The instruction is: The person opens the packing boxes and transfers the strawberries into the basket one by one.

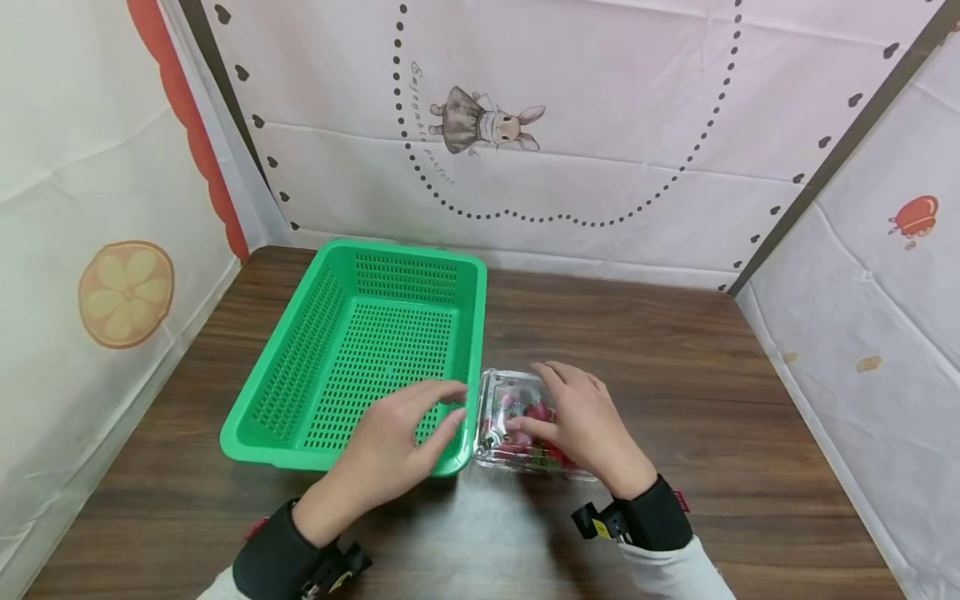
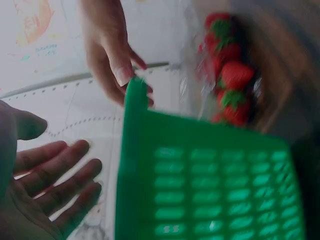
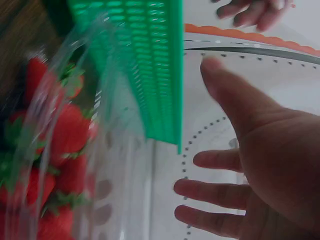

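Observation:
A clear plastic clamshell box (image 1: 498, 429) holds red strawberries (image 2: 235, 75) with green leaves and stands right beside a green basket (image 1: 480, 333). Over the box hovers my right hand (image 1: 592, 425), its fingers spread and loosely bent, holding nothing. My left hand (image 1: 393, 446) is above the basket's near right corner, thumb and fingers apart with nothing between them. In the right wrist view the box lid rises close to the camera, left of the right hand (image 3: 270, 150). The left wrist view shows the left hand (image 2: 50, 185) spread apart from the basket rim.
A dark wooden table (image 1: 637, 350) carries both containers. Printed cloth walls (image 1: 600, 100) enclose it at the back, left and right. No items lie inside the perforated basket in the head view.

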The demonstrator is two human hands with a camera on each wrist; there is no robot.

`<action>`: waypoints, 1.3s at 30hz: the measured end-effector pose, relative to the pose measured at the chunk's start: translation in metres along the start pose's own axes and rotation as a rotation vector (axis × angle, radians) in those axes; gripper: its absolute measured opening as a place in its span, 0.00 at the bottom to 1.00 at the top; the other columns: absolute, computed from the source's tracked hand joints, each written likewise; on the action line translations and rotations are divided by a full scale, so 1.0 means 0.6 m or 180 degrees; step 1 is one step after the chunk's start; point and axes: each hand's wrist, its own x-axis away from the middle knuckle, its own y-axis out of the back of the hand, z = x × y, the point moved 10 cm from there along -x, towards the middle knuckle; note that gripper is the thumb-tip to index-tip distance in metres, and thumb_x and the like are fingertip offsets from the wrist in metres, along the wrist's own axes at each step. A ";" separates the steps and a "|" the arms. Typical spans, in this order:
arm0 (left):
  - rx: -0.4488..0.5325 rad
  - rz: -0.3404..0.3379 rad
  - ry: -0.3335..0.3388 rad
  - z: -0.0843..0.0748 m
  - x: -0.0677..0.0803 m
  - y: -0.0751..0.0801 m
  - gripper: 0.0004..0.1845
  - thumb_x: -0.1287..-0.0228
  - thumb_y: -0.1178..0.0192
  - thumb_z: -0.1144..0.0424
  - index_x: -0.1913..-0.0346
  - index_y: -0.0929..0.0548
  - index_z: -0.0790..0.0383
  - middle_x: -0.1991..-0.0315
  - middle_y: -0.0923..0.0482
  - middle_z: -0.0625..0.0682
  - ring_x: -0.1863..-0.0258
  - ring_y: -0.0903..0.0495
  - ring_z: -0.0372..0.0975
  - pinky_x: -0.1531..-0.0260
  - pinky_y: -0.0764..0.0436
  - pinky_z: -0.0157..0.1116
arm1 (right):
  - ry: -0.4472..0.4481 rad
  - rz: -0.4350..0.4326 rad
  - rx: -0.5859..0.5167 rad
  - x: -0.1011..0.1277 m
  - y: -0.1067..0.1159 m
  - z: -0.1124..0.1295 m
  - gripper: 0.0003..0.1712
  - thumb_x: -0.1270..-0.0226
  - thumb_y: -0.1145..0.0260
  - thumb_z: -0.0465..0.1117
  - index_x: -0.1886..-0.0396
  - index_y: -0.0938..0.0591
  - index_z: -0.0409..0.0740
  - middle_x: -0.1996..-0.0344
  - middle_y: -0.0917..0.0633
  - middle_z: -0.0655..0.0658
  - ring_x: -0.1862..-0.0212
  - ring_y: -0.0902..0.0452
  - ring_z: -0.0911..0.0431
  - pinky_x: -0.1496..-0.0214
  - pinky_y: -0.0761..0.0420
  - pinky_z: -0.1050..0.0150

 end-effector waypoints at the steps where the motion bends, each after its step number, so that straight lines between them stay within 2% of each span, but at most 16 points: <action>1: 0.0086 0.0014 -0.0060 -0.005 0.003 -0.004 0.15 0.35 0.39 0.61 0.47 0.18 0.58 0.55 0.15 0.47 0.54 0.16 0.36 0.54 0.17 0.37 | 0.0037 0.0022 0.0015 0.002 -0.002 -0.003 0.48 0.49 0.29 0.65 0.33 0.28 0.44 0.36 0.24 0.38 0.34 0.30 0.44 0.33 0.34 0.39; 8: 0.0431 0.0154 -0.0569 -0.037 0.016 -0.024 0.14 0.36 0.38 0.66 0.48 0.18 0.56 0.55 0.15 0.47 0.54 0.16 0.35 0.54 0.18 0.34 | 0.0289 0.0241 0.0083 0.011 -0.021 -0.015 0.54 0.54 0.26 0.65 0.30 0.31 0.45 0.33 0.29 0.38 0.30 0.36 0.43 0.33 0.39 0.34; 13: 0.0714 0.0087 -0.0991 -0.070 0.029 -0.032 0.10 0.34 0.41 0.67 0.53 0.16 0.57 0.58 0.14 0.46 0.57 0.15 0.34 0.54 0.18 0.30 | 0.0483 0.0425 0.0105 0.015 -0.042 -0.018 0.58 0.59 0.25 0.65 0.28 0.34 0.48 0.29 0.34 0.38 0.27 0.42 0.40 0.33 0.44 0.29; 16: 0.0872 0.0140 -0.1136 -0.088 0.041 -0.042 0.09 0.33 0.43 0.67 0.55 0.16 0.57 0.59 0.14 0.45 0.58 0.15 0.32 0.55 0.19 0.27 | 0.0554 0.0481 0.0073 0.017 -0.050 -0.021 0.60 0.60 0.23 0.65 0.27 0.35 0.49 0.28 0.36 0.38 0.26 0.44 0.38 0.33 0.46 0.28; 21: 0.1075 0.0413 -0.1162 -0.101 0.060 -0.073 0.07 0.31 0.44 0.66 0.56 0.17 0.55 0.60 0.15 0.43 0.60 0.18 0.27 0.58 0.21 0.22 | 0.0596 0.0499 0.0086 0.015 -0.053 -0.030 0.62 0.62 0.22 0.65 0.26 0.37 0.49 0.26 0.39 0.36 0.26 0.46 0.37 0.32 0.48 0.28; 26: 0.1289 0.0706 -0.0976 -0.090 0.082 -0.111 0.08 0.30 0.45 0.65 0.56 0.17 0.52 0.61 0.16 0.41 0.63 0.21 0.23 0.61 0.23 0.20 | 0.0648 0.0602 0.0168 0.013 -0.062 -0.038 0.65 0.63 0.23 0.66 0.25 0.40 0.48 0.25 0.42 0.34 0.25 0.51 0.34 0.33 0.48 0.27; 30: 0.1422 0.0806 -0.0830 -0.080 0.097 -0.135 0.09 0.29 0.47 0.66 0.55 0.17 0.52 0.62 0.16 0.41 0.63 0.21 0.23 0.61 0.22 0.21 | 0.0661 0.0663 0.0197 0.012 -0.068 -0.043 0.68 0.63 0.24 0.68 0.24 0.44 0.49 0.25 0.43 0.34 0.24 0.52 0.35 0.33 0.50 0.26; 33: 0.1574 0.0913 -0.0577 -0.069 0.107 -0.157 0.09 0.27 0.48 0.64 0.55 0.18 0.51 0.62 0.16 0.42 0.62 0.21 0.24 0.61 0.21 0.24 | 0.0670 0.0674 0.0210 0.010 -0.070 -0.045 0.67 0.62 0.25 0.68 0.23 0.44 0.49 0.26 0.41 0.34 0.25 0.50 0.36 0.33 0.50 0.27; 34: 0.1655 0.0972 -0.0444 -0.063 0.110 -0.166 0.09 0.27 0.49 0.63 0.55 0.17 0.51 0.63 0.15 0.43 0.63 0.21 0.24 0.62 0.21 0.24 | 0.0659 0.0685 0.0207 0.010 -0.070 -0.047 0.67 0.62 0.25 0.68 0.23 0.44 0.50 0.26 0.40 0.35 0.25 0.49 0.36 0.32 0.50 0.27; 36: 0.1927 0.1170 -0.0032 -0.048 0.118 -0.191 0.10 0.26 0.50 0.60 0.56 0.17 0.52 0.65 0.15 0.45 0.66 0.21 0.25 0.65 0.21 0.25 | 0.0636 0.0701 0.0198 0.008 -0.071 -0.048 0.66 0.61 0.25 0.68 0.23 0.43 0.51 0.27 0.39 0.35 0.25 0.48 0.37 0.32 0.50 0.28; 39: 0.2486 0.1462 0.0839 -0.020 0.134 -0.234 0.14 0.25 0.52 0.58 0.59 0.16 0.59 0.67 0.14 0.51 0.70 0.20 0.29 0.68 0.19 0.28 | 0.0605 0.0726 0.0225 0.006 -0.072 -0.049 0.64 0.59 0.25 0.68 0.24 0.43 0.51 0.27 0.37 0.36 0.26 0.45 0.38 0.31 0.50 0.28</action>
